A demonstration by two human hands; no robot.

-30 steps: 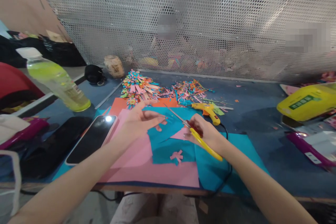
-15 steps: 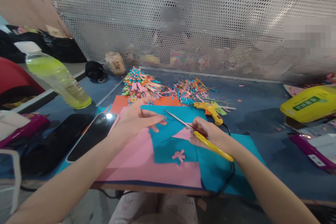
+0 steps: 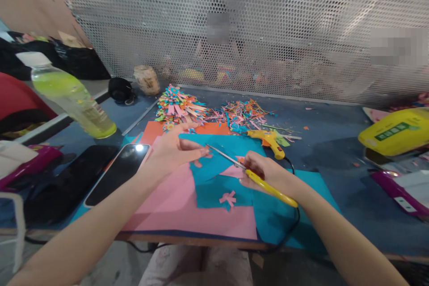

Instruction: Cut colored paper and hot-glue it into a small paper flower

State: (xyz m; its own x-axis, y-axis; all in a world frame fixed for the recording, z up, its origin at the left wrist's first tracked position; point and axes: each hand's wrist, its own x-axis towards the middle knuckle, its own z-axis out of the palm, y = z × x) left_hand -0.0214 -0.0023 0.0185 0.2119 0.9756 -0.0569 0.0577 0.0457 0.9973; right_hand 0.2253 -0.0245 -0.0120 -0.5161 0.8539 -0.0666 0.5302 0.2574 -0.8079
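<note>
My right hand (image 3: 259, 170) is closed around the yellow handles of a pair of scissors (image 3: 268, 187). Their metal blades point left, with the tips close to the fingertips of my left hand (image 3: 177, 149). The thumb and index finger of that hand are pinched together; whatever is between them is too small to make out. Beneath both hands lie teal paper (image 3: 221, 192) and pink paper (image 3: 161, 205). A pink cut paper piece with several strips (image 3: 228, 198) rests on the teal sheet. Another pink scrap (image 3: 233, 171) lies under the blades.
A yellow glue gun (image 3: 268, 138) lies beyond my right hand, its cord running to the front edge. Behind are a layered paper-strip cone (image 3: 177, 107) and a heap of paper shreds (image 3: 246, 111). A phone (image 3: 117, 174) and a bottle (image 3: 73, 98) are left, a yellow pack (image 3: 395, 129) right.
The scissors have shifted slightly left, bringing their tips nearer my left fingertips. My left hand has barely moved, and the things on the table stay in place.
</note>
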